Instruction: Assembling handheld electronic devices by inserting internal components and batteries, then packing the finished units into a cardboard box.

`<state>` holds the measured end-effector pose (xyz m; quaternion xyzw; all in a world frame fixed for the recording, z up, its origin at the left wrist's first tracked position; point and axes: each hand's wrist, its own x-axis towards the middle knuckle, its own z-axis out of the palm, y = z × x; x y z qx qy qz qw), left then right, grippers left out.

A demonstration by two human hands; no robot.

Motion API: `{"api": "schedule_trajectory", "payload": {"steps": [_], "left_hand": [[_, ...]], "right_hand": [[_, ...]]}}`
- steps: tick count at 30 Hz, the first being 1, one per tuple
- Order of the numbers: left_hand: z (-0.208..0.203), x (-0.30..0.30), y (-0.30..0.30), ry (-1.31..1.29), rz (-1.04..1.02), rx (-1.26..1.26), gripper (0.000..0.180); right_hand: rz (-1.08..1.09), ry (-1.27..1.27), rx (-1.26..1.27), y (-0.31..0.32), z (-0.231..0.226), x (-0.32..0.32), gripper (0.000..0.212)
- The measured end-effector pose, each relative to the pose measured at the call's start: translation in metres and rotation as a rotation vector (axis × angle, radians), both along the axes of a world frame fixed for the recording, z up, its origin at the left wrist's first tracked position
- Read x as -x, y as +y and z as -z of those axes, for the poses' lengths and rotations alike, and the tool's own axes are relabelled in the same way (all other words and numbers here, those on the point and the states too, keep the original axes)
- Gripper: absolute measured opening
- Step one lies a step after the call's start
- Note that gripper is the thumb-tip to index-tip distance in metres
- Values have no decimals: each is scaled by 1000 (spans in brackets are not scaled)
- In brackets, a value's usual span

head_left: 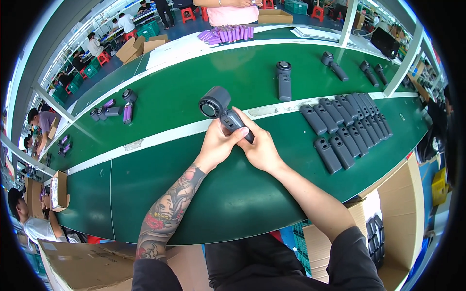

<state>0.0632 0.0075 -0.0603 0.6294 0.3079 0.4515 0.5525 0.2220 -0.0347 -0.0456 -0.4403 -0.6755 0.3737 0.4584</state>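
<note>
Above the middle of the green bench, both my hands hold a dark grey handheld fan, its round head tilted up to the left. My left hand wraps the handle from the left, thumb lying across it. From the right, my right hand grips the lower handle, its thumb on the front near the other thumb. The palms hide part of the handle. To the right of my hands, several grey handle casings lie in slanting rows. Beyond them, a similar fan lies on the far strip of the bench.
More fans lie far right. Fan parts with purple battery cells sit far left; a purple cell pile lies at the back. Cardboard boxes flank me. White posts rise from the bench. A person in pink stands opposite.
</note>
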Motion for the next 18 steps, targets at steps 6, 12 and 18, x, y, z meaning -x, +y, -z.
{"api": "schedule_trajectory", "payload": {"steps": [6,12,18], "left_hand": [[-6,-6,-6,-96,-46,18,39],[-10,-6,-8,-90,-112,-72,24],[-3,7,1,-279,-283,136,26]], "right_hand": [[119,-40,-45,-4,0,9,69],[64,117,-43,5,3,2,55],[-674,959,579,37,23,-34,42]]}}
